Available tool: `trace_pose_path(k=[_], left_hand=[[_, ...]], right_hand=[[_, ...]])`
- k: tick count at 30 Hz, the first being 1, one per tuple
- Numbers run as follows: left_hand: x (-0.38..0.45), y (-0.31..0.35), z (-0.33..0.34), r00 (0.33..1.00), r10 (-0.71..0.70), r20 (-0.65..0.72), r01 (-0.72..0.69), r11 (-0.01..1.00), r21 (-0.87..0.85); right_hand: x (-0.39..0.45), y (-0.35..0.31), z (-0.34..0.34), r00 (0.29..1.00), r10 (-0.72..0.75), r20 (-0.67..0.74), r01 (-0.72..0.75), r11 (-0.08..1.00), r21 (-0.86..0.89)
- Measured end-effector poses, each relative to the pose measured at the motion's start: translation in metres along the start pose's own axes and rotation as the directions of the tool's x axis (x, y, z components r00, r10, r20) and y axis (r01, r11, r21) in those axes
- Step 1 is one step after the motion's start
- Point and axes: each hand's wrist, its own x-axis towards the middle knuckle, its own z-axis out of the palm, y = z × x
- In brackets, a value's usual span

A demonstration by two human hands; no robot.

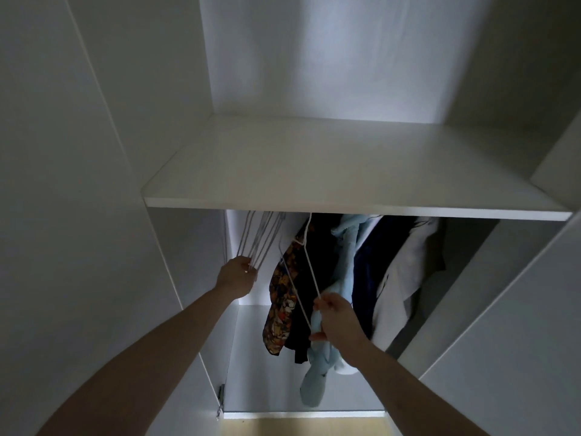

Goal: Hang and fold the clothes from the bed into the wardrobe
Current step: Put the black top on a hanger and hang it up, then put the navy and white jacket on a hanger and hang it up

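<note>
Inside the white wardrobe (94, 184), beneath its bare shelf (330, 171), my left hand (236, 280) grips the bunched empty hangers (261, 237); my right hand (338, 319) pinches a white wire hanger (309, 265) beside the hanging clothes (377, 278); pale floor (301, 427) below.

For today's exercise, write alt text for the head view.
Two bare arms reach into a white wardrobe: the left hand grips a bunch of empty hangers, the right hand pinches a white hanger beside hanging clothes.
</note>
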Motion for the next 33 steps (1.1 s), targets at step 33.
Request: trace_pose_path(k=[33], left_hand=[[-0.379, 0.081, 0.211, 0.419, 0.449, 0.789, -0.623, 0.774, -0.110]], right_hand=[[-0.538, 0.255, -0.213, 0.551, 0.054, -0.833, -0.242, 0.966, -0.097]])
